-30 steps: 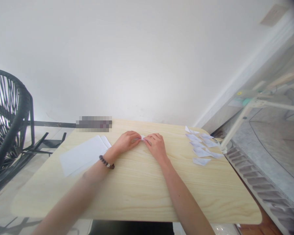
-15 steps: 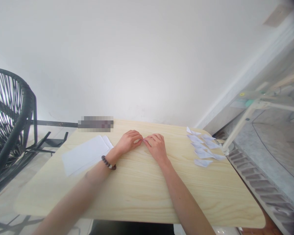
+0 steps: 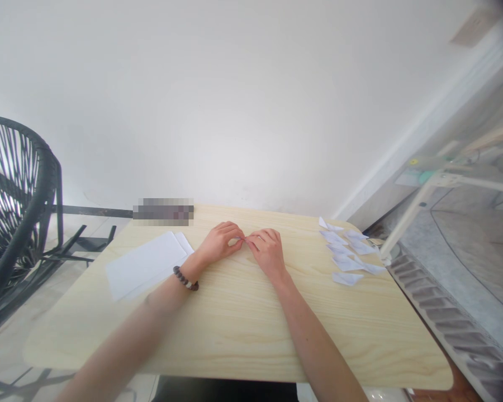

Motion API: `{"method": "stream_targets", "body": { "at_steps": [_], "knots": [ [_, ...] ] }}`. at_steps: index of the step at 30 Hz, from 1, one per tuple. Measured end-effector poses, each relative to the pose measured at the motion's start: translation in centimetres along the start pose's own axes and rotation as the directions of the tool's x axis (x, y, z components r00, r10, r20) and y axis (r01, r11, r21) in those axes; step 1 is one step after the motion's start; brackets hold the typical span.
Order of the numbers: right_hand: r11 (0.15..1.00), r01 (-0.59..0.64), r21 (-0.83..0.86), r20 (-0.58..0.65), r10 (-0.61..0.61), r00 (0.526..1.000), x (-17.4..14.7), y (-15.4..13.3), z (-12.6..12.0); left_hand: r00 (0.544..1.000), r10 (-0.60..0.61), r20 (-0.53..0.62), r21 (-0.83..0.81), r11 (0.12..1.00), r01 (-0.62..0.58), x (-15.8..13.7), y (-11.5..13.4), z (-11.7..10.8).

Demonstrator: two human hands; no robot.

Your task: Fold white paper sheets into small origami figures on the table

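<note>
My left hand, a dark beaded bracelet on its wrist, meets my right hand over the middle of the wooden table. Thumb and forefinger of each are pinched together, the tips touching at one spot. Whatever they pinch is almost wholly hidden and too small to name. White paper sheets lie overlapping beside my left wrist. Several folded white paper pieces with pointed ends are spread in rows to the right of my right hand.
A black woven chair stands left of the table. A blurred-out dark object sits at the table's back left edge, against the white wall. Beyond the right edge are a pale metal frame and a bed-like surface with a ruffled grey skirt.
Hardly anything differs. Both hands keep their pinch at the same spot, with only a tiny shift of the fingertips. The papers lie as before.
</note>
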State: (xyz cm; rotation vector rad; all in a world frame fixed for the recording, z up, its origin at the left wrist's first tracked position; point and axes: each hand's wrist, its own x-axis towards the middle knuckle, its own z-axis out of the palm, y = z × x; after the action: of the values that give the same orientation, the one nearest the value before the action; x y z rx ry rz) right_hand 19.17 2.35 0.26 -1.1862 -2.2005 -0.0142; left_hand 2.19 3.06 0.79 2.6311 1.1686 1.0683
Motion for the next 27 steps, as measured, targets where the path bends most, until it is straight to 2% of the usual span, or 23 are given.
{"method": "stream_targets", "body": {
  "at_steps": [16, 27],
  "knots": [
    [1.0, -0.015, 0.019, 0.004, 0.015, 1.0, 0.0, -0.31, -0.06, 0.999, -0.009, 0.043, 0.013, 1.0, 0.008, -0.03, -0.02, -0.01],
    [0.999, 0.032, 0.024, -0.026, -0.031, 0.999, 0.13, 0.42, -0.12, 0.999, -0.019, 0.034, 0.052, 0.998, 0.017, 0.09, 0.07, -0.18]
  ]
}}
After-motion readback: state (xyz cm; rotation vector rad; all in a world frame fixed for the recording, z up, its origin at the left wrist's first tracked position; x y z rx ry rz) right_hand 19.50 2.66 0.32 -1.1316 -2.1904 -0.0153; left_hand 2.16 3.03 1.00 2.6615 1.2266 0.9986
